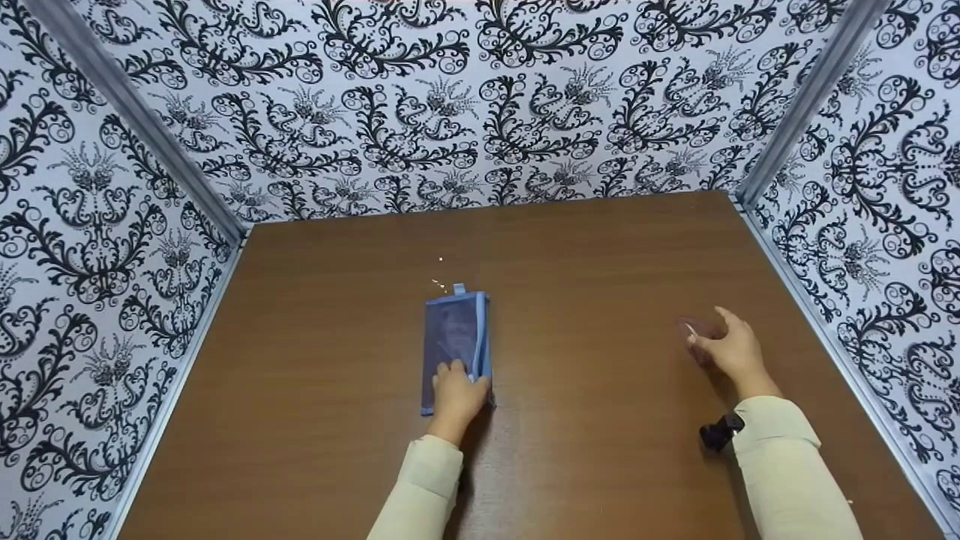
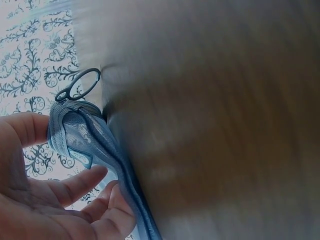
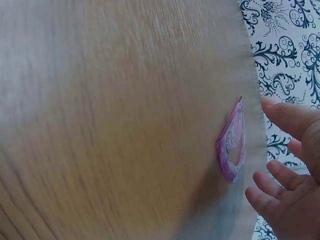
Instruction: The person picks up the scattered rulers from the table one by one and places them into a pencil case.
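Note:
A blue mesh zipper pouch [image 1: 452,330] lies on the wooden table, left of centre. My left hand [image 1: 457,394] grips its near end by the zipper side. In the left wrist view the thumb and fingers are bent about the pouch [image 2: 80,127], and a dark ring [image 2: 85,85] sticks out at its end. Over on the right, a pink see-through set square [image 3: 232,145] with a cut-out lies flat on the table. My right hand [image 1: 735,349] hovers beside it with fingers spread, holding nothing; the right wrist view shows a gap between them.
The brown table [image 1: 585,300] is enclosed by patterned walls [image 1: 487,112] at the back and sides, with grey metal edging [image 1: 817,300]. A few tiny light specks [image 1: 440,283] show past the pouch's far end. A black device [image 1: 721,433] sits at the right wrist.

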Available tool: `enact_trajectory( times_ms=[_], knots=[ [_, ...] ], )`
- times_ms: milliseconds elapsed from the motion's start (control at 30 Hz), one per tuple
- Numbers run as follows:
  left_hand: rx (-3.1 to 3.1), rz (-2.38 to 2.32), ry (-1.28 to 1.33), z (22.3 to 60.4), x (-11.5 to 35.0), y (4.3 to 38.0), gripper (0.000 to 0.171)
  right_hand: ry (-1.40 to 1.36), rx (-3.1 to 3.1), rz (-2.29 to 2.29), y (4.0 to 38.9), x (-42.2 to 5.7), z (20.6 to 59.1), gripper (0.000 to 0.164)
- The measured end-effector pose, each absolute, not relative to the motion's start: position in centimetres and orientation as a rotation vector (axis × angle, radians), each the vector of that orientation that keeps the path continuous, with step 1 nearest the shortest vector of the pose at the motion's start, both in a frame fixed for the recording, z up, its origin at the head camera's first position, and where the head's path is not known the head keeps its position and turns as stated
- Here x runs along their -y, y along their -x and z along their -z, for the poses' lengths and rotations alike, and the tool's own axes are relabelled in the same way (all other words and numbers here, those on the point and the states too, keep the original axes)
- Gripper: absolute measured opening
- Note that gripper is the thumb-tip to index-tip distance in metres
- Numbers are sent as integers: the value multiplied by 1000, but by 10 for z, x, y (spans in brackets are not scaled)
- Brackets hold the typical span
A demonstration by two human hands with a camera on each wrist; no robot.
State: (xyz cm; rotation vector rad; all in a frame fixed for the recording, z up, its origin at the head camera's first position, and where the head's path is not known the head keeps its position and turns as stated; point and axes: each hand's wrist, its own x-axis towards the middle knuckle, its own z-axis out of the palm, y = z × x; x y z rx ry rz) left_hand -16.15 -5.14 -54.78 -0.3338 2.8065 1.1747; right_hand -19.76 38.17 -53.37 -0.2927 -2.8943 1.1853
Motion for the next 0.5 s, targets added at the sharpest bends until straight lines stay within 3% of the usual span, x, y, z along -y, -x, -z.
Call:
enact_trajectory(
  times_ms=[500],
  knots=[
    [-2808, -1189, 328, 546, 51, 160, 52, 325, 2880, -1256, 196, -384, 543, 79]
  ],
)
